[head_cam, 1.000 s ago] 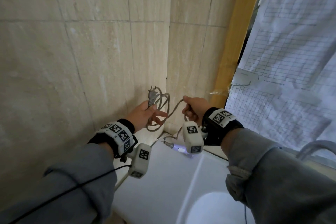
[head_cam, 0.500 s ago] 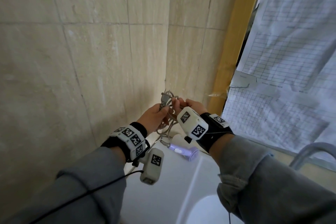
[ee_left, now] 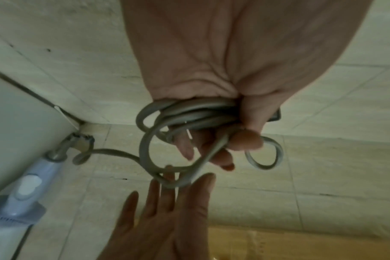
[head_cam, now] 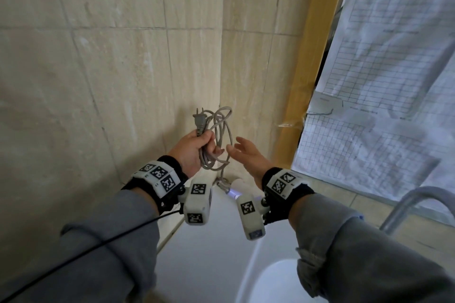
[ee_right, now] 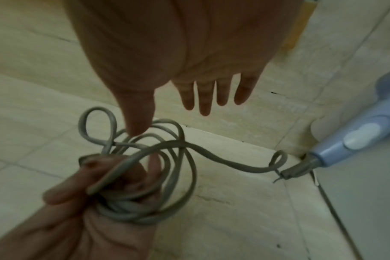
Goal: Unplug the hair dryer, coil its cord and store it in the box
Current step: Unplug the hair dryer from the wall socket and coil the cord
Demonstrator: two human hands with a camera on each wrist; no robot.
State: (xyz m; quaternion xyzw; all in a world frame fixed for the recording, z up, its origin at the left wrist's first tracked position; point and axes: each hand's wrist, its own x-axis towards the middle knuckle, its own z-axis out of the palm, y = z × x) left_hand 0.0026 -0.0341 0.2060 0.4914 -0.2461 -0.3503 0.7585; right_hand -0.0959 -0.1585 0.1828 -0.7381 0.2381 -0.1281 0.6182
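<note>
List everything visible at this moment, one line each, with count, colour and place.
cord: one, grey, coiled in loops in the left hand, a loose length running down to the dryer
plug: one, grey, two prongs, sticking up above the left hand
hair dryer: one, pale blue with a white switch, lying on the white surface by the wall corner
tiled wall: beige, ahead and to the left
wooden frame: one, yellowish, right of the corner
gridded sheet: white, at the right
metal tube: one, grey, curved, lower right
left hand: grips the coil
right hand: open beside the coil, holding nothing
</note>
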